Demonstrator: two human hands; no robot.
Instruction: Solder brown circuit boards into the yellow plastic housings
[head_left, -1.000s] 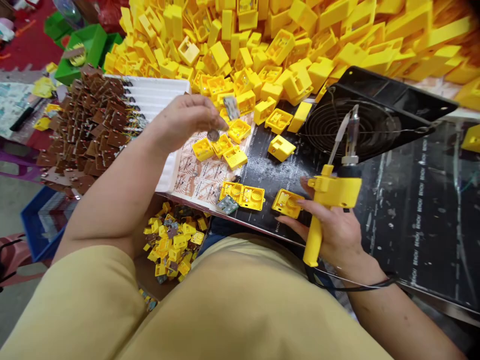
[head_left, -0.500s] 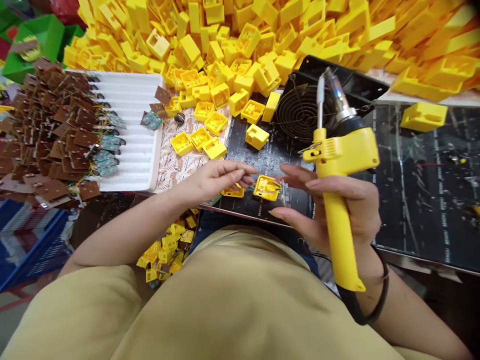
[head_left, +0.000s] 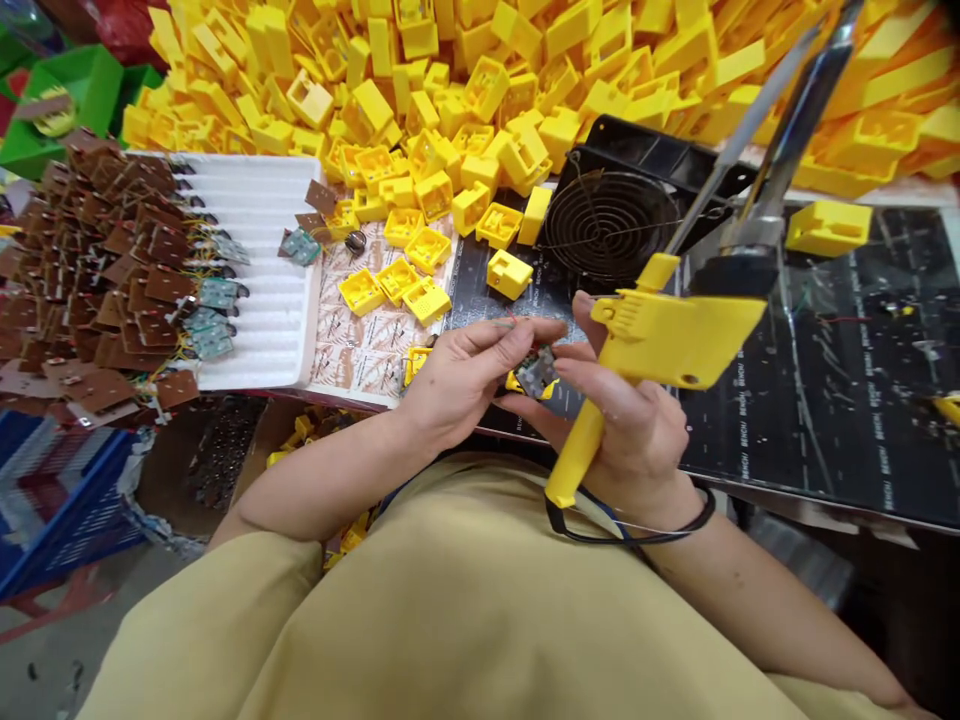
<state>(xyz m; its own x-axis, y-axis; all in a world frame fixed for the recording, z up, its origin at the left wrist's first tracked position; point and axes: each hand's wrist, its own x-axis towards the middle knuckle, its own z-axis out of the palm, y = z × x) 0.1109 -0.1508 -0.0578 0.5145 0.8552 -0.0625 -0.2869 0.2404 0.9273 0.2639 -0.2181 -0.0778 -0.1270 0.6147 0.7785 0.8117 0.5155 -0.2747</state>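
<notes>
My left hand (head_left: 459, 375) and my right hand (head_left: 628, 430) meet over the near edge of the black mat (head_left: 825, 400). Between their fingertips sits a small yellow housing with a circuit board (head_left: 534, 373) in it, and both hands pinch it. The right hand also carries a yellow soldering gun (head_left: 660, 335) in its palm, handle pointing down toward me and metal tip (head_left: 795, 120) pointing up and right. A black cord loops round the right wrist.
A big heap of yellow plastic housings (head_left: 525, 70) fills the back. A black fan (head_left: 611, 225) stands behind the hands. A white tray (head_left: 255, 270) with brown circuit boards (head_left: 90, 260) lies left. A blue crate (head_left: 52, 500) and green bins (head_left: 67, 100) are at far left.
My left hand left the boards by the tray and came to the mat's near edge. Both hands now pinch the yellow housing together, and the soldering gun has tilted right.
</notes>
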